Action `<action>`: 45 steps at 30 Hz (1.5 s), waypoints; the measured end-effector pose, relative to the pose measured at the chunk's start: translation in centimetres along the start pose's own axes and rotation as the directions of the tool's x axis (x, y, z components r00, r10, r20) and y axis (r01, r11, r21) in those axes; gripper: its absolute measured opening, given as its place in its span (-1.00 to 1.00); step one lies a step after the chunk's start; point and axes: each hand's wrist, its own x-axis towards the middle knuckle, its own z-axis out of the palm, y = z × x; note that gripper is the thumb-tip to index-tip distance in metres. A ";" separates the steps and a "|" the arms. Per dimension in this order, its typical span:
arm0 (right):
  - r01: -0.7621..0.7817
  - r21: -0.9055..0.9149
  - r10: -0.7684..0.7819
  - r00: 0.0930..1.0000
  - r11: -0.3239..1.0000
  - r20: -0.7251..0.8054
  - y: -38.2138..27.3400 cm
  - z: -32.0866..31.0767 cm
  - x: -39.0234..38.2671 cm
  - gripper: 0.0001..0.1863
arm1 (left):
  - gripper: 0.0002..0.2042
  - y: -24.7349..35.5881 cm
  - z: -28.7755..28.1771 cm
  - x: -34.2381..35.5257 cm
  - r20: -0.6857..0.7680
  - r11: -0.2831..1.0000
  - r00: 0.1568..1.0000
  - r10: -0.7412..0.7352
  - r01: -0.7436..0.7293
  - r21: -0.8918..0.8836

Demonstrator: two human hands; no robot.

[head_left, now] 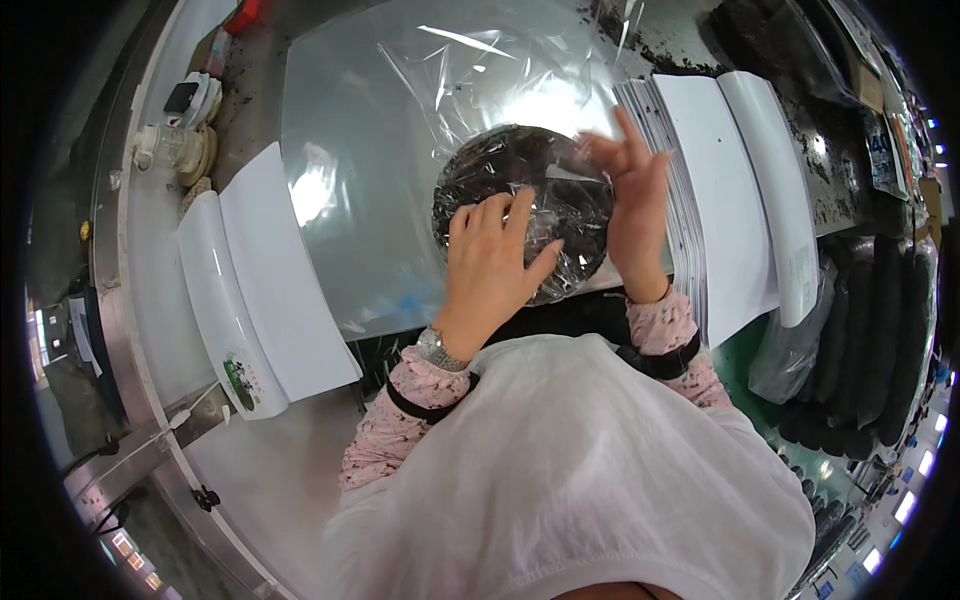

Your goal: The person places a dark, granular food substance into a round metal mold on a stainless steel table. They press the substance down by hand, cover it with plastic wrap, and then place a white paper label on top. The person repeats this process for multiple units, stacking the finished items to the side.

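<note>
A round, flat dark cake (490, 155), its material unclear, lies in front of me inside clear plastic film (455, 75). The film is wrinkled and shiny over the cake and spreads loosely beyond its far side. My left hand (490, 250) rests on top of the cake, palm down with fingers extended and thumb apart. Along the cake's right edge, my right hand (640, 200) is raised with its fingers spread and partly blurred; whether it touches the film I cannot tell. Beneath the cake is a smooth pale sheet (370, 270).
White paper with a curled edge (280, 290) lies to the left, and a thick stack of white sheets (720, 190) to the right. A glass jar (165, 150) stands far left. Dark crumbs (660, 60) litter the back. Long black rolls (870, 340) in clear plastic sit at right.
</note>
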 end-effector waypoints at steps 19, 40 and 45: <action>0.235 -0.289 -0.236 0.971 0.928 0.033 -0.5 3.2 0.2 -0.51 | -0.63 -1.4 -0.9 0.8 -0.326 0.983 0.945 -0.032 -0.030 -0.183; -0.077 -0.254 0.138 0.963 0.964 0.233 2.1 3.2 0.9 -0.62 | -0.09 -1.2 -1.2 1.2 0.092 0.986 0.986 0.139 -0.129 -0.105; -0.038 -0.303 0.075 0.991 0.952 0.110 1.7 4.4 0.8 -0.57 | -0.35 -1.5 -0.1 1.4 0.157 0.981 0.970 0.187 -0.192 0.016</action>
